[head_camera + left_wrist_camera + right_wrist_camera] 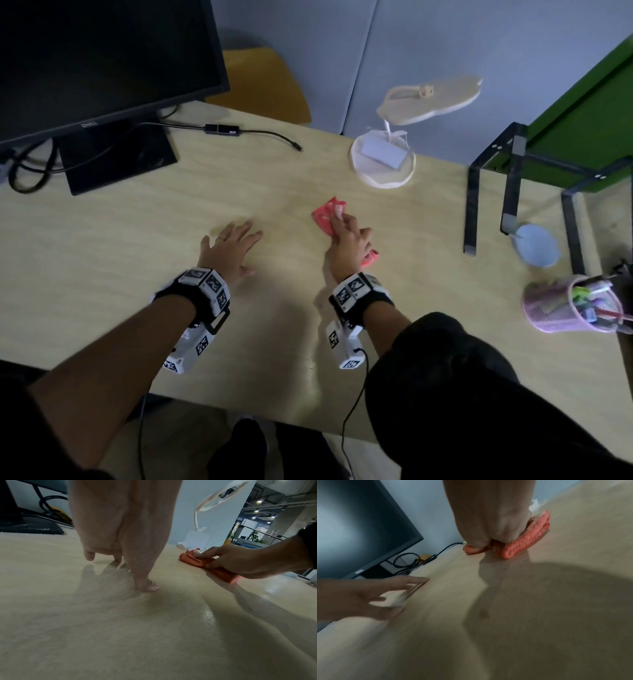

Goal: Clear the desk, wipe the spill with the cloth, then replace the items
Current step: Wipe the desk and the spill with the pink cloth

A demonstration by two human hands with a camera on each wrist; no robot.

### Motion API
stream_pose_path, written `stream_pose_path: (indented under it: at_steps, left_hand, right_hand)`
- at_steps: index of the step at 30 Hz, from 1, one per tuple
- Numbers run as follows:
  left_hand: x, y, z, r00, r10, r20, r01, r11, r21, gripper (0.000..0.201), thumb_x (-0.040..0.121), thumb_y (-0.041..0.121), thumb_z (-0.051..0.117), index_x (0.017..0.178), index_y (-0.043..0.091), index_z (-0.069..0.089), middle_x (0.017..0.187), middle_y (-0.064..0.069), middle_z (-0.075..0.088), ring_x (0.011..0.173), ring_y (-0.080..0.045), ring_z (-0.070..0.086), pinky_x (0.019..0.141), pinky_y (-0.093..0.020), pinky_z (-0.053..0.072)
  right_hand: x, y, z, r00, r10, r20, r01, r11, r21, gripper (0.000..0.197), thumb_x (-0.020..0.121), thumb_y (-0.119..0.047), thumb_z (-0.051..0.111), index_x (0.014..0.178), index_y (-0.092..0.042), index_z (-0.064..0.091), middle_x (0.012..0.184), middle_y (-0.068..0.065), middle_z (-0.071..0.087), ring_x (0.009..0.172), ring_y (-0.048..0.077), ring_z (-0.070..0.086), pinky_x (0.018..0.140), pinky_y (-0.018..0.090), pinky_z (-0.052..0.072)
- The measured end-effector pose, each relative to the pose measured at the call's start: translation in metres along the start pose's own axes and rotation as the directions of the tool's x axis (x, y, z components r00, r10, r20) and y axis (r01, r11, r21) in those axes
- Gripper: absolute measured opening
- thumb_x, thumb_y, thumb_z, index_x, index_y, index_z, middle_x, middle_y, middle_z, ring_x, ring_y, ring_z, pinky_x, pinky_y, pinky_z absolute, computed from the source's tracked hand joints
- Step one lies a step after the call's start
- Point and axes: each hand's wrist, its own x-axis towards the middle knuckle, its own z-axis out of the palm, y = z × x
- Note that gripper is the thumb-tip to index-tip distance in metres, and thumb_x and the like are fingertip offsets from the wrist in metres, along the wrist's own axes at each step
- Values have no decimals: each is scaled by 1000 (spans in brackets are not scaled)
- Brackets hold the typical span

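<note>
Monitor [102, 61] sits far left. Your left hand [230, 247] lies flat, fingers spread wide on the desk [102, 274]. Mid-desk, your right hand [349, 245] grips the red cloth [323, 216], pressing it down. Lamp [383, 161] behind; pen cup [572, 305] far right.

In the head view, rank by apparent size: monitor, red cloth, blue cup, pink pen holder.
1. monitor, by far the largest.
2. pink pen holder.
3. blue cup, close to the holder; it is partly behind the rack, so that order is unsure.
4. red cloth, mostly under the right hand.
</note>
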Motion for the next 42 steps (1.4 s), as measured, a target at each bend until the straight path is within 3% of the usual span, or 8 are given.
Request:
stream_pose_path:
  at_steps: [5,10,16,24,31,35,39,42]
  left_hand:
    - [-2,3,-3,1000,-15,17,15,999,29,79,89,31,61,150,35,11,160,10,-4,149,-21,1,112,-58,21]
    - [-1,6,-5,999,-25,20,24,998,58,79,89,30,62,150,35,12,160,9,-2,149,-22,3,112,-58,21]
    - [-1,10,6,999,-26,-39,31,990,140,76,91,27,59,150,29,11,160,4,0,148,-23,9,111,-56,20]
    - [-31,6,25,976,103,-194,-95,994,49,62,96,24,48,150,30,19,160,5,9,147,-21,16,111,-52,21]
    - [-55,5,41,979,140,-151,-144,989,-17,58,98,32,42,150,34,16,160,11,7,147,-15,14,113,-50,19]
    - [-54,7,33,969,169,-183,-181,982,-53,56,97,33,43,148,29,22,159,10,12,145,-15,20,113,-51,18]
    - [-45,25,18,954,220,-203,-232,972,-40,54,96,34,42,146,25,26,158,7,15,143,-16,23,113,-52,20]
    - [-37,53,5,940,266,-215,-282,958,-45,53,94,30,44,145,23,29,157,6,17,143,-17,23,114,-50,17]
  right_hand:
    - [-37,-1,17,989,-146,21,145,989,36,81,71,8,51,134,-42,44,128,-12,51,95,26,38,80,38,39]
    - [-73,4,17,957,-284,63,280,958,66,74,67,11,54,125,-35,57,127,-8,55,92,27,42,73,32,32]
    - [-122,15,8,914,-384,131,373,922,102,62,76,3,50,122,-37,58,128,-10,55,91,28,44,71,32,29]
    - [-175,30,-6,885,-424,191,413,905,96,60,81,-3,52,126,-43,50,127,-13,54,90,27,47,73,40,43]
    - [-198,55,-28,797,-489,355,459,872,171,40,90,-18,42,121,-39,55,127,-11,54,94,24,42,79,42,40]
    - [-199,71,-56,732,-478,486,412,878,244,36,85,-22,39,111,-30,62,117,-7,60,96,20,44,86,38,36]
    - [-195,90,-86,642,-316,699,172,947,270,47,63,-13,49,97,-45,57,103,8,61,94,20,51,82,32,46]
    - [-196,104,-101,674,-295,677,230,955,187,50,68,-9,58,106,-40,53,112,3,57,105,20,46,85,32,40]
